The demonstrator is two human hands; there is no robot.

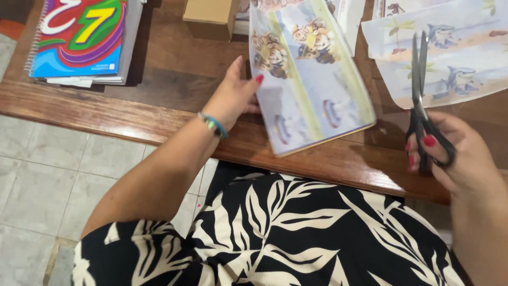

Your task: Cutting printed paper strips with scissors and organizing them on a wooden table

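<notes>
My left hand (233, 95) grips the left edge of a glossy book cover sheet (309, 79) printed with cartoon characters, holding it tilted above the wooden table (159, 69). To the right, my right hand (455, 153) holds black scissors (420, 90) by their handles, with the blades closed and pointing away from me. The scissors hover over another printed sheet (460, 47) with shark pictures, which lies flat at the table's far right.
A stack of spiral notebooks (79, 37) with a colourful cover lies at the table's far left. A small cardboard box (209, 16) stands at the back centre. The table's front edge (106, 119) runs diagonally; tiled floor (42, 180) shows on the left.
</notes>
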